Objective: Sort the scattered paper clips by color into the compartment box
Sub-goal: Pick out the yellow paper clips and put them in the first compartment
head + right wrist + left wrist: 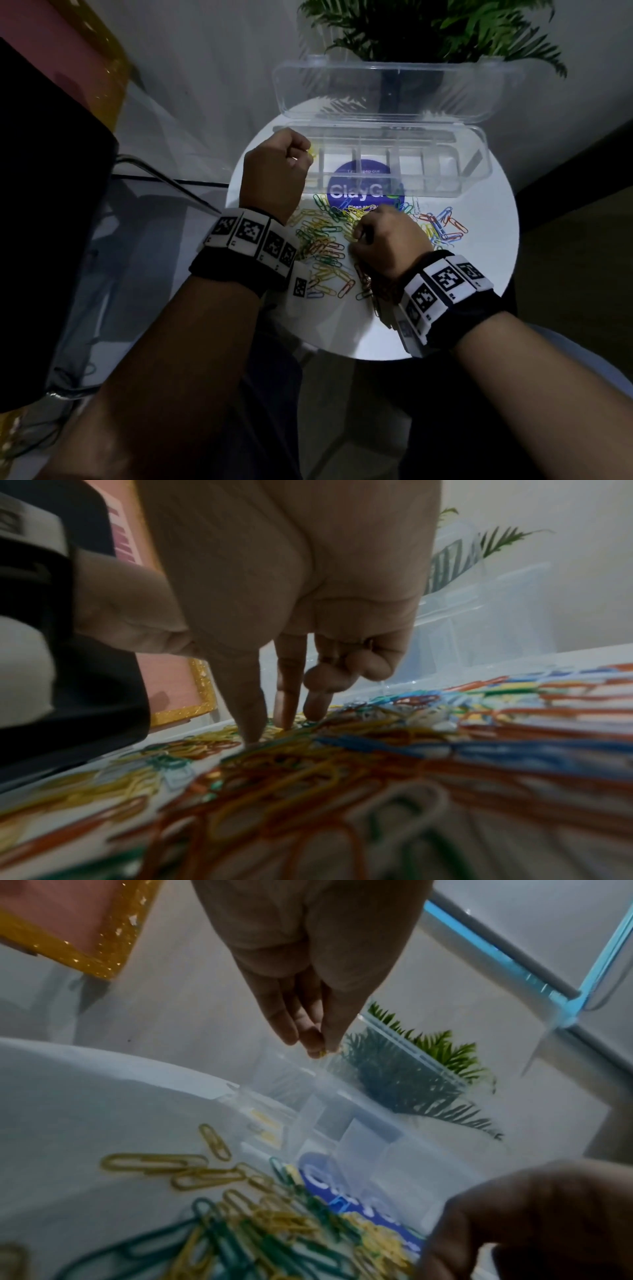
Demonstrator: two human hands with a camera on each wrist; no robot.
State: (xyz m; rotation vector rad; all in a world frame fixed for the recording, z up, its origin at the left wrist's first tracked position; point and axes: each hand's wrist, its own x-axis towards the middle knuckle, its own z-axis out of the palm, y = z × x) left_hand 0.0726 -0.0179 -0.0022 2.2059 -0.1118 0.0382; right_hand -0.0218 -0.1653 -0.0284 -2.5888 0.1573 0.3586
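Over the box's [472, 168] leftmost end, the left hand [274, 171] hangs with fingers curled, pinching a yellow clip [311, 152] at the fingertips [316, 1045]; in the left wrist view only a speck of yellow shows there. Below it, that end cell already seems to hold a few yellow clips [265, 1125], so this reads as the yellow cell. The box is clear, lid [383, 89] propped open behind, sitting at the far side of the round table [486, 274], touching the pile's far edge.

The right hand [390, 236] is down in the pile [329, 240], thumb and first two fingers [253, 718] pressing into yellow clips, other fingers tucked. Cannot tell whether it has one pinched yet or is only raking.

Doing it well: drop low, fingertips inside the cell walls before letting go, so the clip doesn't bounce into the neighbouring cell or off the table edge nearby. Release fully; clips snag on skin. For the right hand, clips are tangled and interlinked, so slide one yellow clear sideways before lifting, otherwise green or orange ones likely ride along. Check the colour in this dim light; yellow and orange look close.
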